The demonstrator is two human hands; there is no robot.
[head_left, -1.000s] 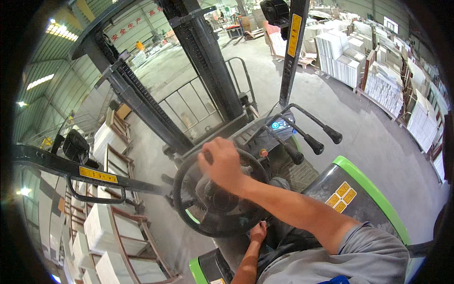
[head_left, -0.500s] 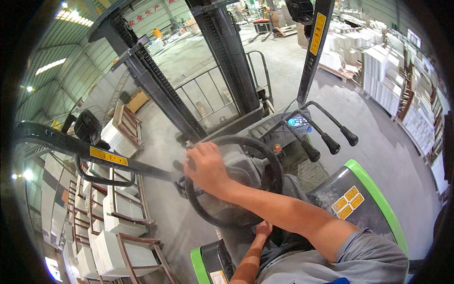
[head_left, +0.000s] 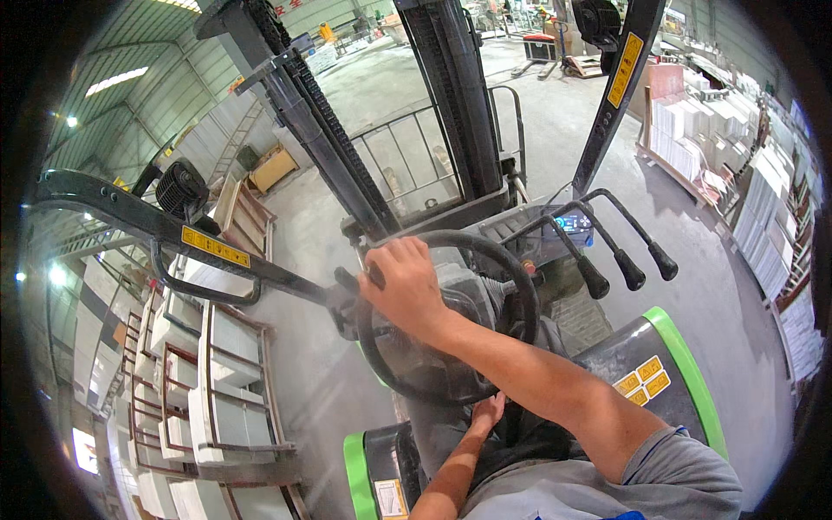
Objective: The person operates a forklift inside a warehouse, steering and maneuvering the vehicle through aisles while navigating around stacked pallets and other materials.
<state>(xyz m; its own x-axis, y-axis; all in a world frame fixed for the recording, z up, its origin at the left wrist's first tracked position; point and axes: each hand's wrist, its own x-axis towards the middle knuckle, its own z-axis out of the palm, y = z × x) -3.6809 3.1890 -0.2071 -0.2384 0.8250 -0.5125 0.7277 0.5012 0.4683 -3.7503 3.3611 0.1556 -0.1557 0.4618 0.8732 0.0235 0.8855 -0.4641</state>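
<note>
Head view from a forklift seat: the black mast (head_left: 451, 104) rises ahead over a grey concrete floor (head_left: 572, 130), with racks of white slabs (head_left: 208, 381) at lower left. The black steering wheel (head_left: 520, 277) sits at centre, three black control levers (head_left: 624, 260) just to its right. The right hand (head_left: 407, 286) reaches across, fingers curled over the wheel's upper left rim. The left hand (head_left: 487, 412) rests low beneath the wheel; its grip cannot be made out.

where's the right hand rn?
Head view, centre: the right hand grips the upper-left rim of the black steering wheel, arm crossing over from the right, left of the three black-knobbed levers.
</note>
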